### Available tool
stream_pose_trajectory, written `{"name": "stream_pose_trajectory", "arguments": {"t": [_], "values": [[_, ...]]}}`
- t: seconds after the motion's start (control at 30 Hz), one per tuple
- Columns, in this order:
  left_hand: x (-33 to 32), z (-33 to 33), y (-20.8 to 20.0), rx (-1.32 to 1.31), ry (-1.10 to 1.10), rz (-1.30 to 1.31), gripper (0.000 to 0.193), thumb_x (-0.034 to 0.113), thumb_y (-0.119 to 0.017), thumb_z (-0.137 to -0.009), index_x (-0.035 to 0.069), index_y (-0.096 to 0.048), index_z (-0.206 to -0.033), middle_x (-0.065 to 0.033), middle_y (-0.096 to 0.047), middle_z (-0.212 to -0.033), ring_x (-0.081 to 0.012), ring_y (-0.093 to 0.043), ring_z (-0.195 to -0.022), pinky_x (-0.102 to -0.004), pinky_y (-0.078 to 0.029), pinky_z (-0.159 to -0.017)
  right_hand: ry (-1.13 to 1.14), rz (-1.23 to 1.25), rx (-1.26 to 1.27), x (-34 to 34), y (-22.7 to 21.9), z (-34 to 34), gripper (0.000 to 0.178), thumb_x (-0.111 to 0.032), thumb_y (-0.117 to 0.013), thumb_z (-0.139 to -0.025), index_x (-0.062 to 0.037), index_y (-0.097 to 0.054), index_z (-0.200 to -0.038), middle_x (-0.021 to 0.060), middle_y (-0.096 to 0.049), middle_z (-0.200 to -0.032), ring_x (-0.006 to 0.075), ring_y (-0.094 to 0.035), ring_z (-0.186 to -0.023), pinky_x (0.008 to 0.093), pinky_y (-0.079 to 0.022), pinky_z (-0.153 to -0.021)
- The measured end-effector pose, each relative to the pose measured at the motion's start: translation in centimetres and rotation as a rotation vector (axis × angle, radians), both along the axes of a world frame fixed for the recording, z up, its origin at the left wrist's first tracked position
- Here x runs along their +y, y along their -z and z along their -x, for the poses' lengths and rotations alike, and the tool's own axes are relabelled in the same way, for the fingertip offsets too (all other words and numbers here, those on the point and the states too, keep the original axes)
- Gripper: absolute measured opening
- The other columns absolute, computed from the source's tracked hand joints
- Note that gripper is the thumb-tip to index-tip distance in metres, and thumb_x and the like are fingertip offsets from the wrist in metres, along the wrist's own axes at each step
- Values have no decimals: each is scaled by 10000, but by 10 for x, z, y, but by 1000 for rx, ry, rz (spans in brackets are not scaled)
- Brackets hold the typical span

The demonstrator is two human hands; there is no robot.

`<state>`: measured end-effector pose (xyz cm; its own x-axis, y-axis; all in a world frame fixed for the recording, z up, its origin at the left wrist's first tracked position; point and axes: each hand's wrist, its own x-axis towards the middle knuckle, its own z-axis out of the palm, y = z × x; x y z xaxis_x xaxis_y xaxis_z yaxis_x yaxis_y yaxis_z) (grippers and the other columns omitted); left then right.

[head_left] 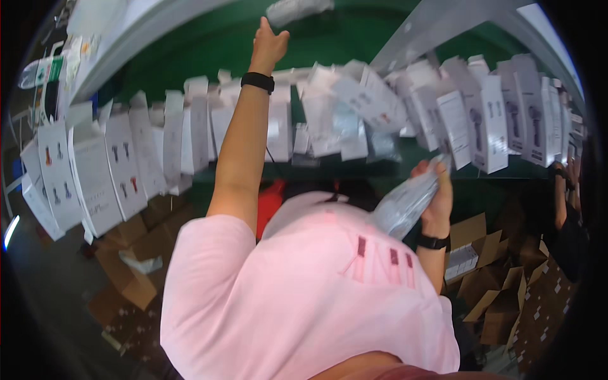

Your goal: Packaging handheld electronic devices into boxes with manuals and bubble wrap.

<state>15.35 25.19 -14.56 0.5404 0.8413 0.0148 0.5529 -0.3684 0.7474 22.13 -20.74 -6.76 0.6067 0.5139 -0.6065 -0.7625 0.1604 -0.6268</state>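
Note:
My left arm stretches across the green work surface (196, 47). At its end, my left hand (269, 47) has its index finger extended and thumb apart, with nothing visible in it. A clear plastic-wrapped item (300, 10) lies just beyond the fingertips; whether they touch it I cannot tell. Close to my body on the right, my right hand (441, 196) is closed around a clear plastic bag (406, 199) with a pale item inside, held at a slant. Between my hands stand white printed boxes (278, 130), several with raised flaps.
More white boxes (95, 180) form a long curved row from left to right. Opened brown cartons (500, 304) stand on the floor at right, and another brown carton (130, 272) at lower left. Another person's hand (557, 174) shows at the far right.

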Motion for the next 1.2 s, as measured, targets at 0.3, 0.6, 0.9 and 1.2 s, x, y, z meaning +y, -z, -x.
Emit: {"name": "stream_pose_trajectory", "arguments": {"t": [0.3, 0.6, 0.9, 1.2], "values": [[-54, 126, 62, 514, -192, 65, 482, 306, -628, -781, -111, -625, -1022, -322, -638, -1006, -469, -617, -971, -483, -483, -893, -111, -197, 139, 11, -33, -15, 300, -346, -646, -861, -92, -564, -999, 53, -539, -877, 198, -520, -808, 349, -502, -693], [-35, 161, 109, 921, 595, -725, 171, 93, -548, -768, -1, -686, -733, -220, -660, -755, -356, -657, -736, -458, -513, -640, 47, -546, 225, 3, -28, -15, 236, -259, -656, -826, -109, -477, -862, 12, -407, -856, 166, -404, -814, 340, -386, -771], [-77, 156, -66, 373, -46, 521, 365, 327, -475, -945, 5, -630, -1021, -65, -627, -867, -142, -582, -731, -306, -445, -595, 113, -655, 474, 2, -31, -38, 359, -319, -585, -925, -15, -558, -1114, 119, -592, -1114, 276, -589, -1039, 462, -484, -970], [-115, 173, -66, -230, -376, 1682, 577, 425, -314, -1009, -6, -375, -1388, -369, -450, -1273, -433, -572, -1065, -415, -573, -802, 245, -267, 262, -5, -12, -17, 403, -250, -655, -903, -22, -553, -1219, 120, -635, -1148, 267, -614, -1054, 415, -495, -953]]}}
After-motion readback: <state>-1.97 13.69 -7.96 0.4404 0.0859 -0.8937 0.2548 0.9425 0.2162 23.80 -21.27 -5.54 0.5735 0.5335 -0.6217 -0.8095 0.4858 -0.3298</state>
